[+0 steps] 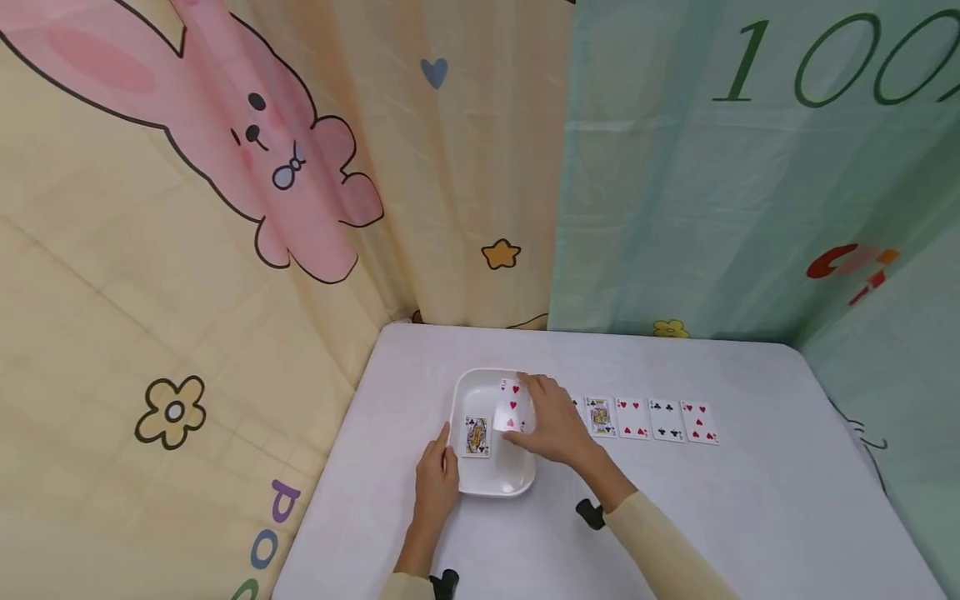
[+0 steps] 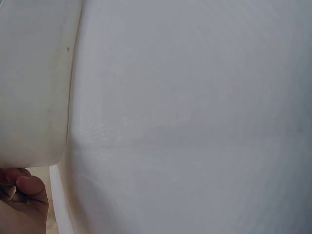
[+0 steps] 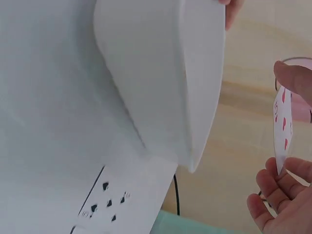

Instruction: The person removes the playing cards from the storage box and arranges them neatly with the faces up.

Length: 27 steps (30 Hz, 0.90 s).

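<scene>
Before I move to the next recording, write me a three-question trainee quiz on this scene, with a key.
1. Which suit shows on the held card, pinched by the right hand? A) spades B) hearts C) diamonds
2. True or false: every card visible in the row of cards is red.
3. Which hand is at the side of the white tray?

Key: 1. B. 2. False; some show black suits. 3. The left hand.
</scene>
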{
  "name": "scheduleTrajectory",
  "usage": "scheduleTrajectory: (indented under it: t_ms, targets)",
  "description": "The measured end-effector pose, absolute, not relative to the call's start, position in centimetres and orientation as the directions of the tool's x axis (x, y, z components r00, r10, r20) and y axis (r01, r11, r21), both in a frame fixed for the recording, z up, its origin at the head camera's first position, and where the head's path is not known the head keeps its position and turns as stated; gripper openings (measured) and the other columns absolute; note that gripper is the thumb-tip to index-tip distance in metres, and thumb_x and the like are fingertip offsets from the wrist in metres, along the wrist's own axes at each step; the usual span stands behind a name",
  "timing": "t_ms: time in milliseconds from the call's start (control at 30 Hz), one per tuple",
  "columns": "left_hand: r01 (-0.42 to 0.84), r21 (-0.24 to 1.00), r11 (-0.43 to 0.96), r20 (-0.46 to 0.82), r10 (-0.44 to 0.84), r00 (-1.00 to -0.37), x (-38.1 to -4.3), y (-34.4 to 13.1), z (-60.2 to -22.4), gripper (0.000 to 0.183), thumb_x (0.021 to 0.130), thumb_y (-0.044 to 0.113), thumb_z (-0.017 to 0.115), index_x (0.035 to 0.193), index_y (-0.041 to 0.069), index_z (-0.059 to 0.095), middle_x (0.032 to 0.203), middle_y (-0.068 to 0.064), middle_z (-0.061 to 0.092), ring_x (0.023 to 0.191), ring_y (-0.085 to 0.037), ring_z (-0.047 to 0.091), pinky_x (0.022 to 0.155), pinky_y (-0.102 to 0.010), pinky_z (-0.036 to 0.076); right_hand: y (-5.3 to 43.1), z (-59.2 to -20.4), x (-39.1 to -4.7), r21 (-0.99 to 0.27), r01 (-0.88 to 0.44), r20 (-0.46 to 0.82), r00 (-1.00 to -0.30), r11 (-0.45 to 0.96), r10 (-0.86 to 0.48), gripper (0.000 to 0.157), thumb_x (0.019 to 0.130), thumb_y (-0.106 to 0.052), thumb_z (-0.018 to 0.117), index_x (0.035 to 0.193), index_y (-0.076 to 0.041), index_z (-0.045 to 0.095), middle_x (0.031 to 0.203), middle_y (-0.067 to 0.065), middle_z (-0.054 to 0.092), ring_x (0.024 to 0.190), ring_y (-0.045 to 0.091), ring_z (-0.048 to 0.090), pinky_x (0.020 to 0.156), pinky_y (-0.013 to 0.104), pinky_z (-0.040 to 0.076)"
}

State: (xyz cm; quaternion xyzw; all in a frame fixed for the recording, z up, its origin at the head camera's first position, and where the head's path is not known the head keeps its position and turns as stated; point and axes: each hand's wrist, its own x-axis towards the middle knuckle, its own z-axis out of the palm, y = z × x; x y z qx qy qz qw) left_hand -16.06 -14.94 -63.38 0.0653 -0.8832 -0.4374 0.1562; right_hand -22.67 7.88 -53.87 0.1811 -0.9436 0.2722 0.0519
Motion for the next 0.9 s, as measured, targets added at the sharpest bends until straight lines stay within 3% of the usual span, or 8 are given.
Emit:
scheduleTrajectory:
  t_ms: [300,600,900]
  targets:
    - [0.024,0.784,0.621,0.232,-0.257,-0.938,-16.2,-15.3,-62.8,0.045,0.104,0.006,0.055,0.149,0.005,0.054,0.084,-0.003,0.056,0.071,-0.009,0.043,0.062,-0.021,0.041,15.1,-56.3,-20.1,-0.554,-0.223,0.172,-0.973,0.802,-0.152,0.091,0.07,-0.043,0.093,0.147,-0.013,0.053,0.142,0.014,0.053,0.128,0.034,0.052,0.101,0.058,0.052]
    - [0.017,0.787,0.616,0.224,-0.26,-0.939,-16.5,-15.0,-63.0,0.045,0.104,0.007,0.055,0.149,0.006,0.054,0.087,-0.005,0.059,0.071,-0.01,0.044,0.063,-0.021,0.042,16.6,-60.6,-18.7,-0.461,-0.214,0.068,-0.976,0.861,-0.206,0.096,0.067,-0.046,0.094,0.145,-0.006,0.054,0.144,0.017,0.055,0.131,0.039,0.052,0.107,0.058,0.047]
    - [-0.021,0.803,0.596,0.163,-0.252,-0.954,-16.1,-14.6,-63.0,0.046,0.106,0.011,0.053,0.152,0.009,0.051,0.092,-0.005,0.06,0.075,-0.011,0.046,0.065,-0.02,0.043,16.6,-62.2,-17.9,-0.415,-0.246,0.05,-0.968,0.876,-0.248,0.095,0.069,-0.042,0.092,0.147,-0.006,0.052,0.142,0.015,0.059,0.132,0.036,0.053,0.108,0.054,0.046]
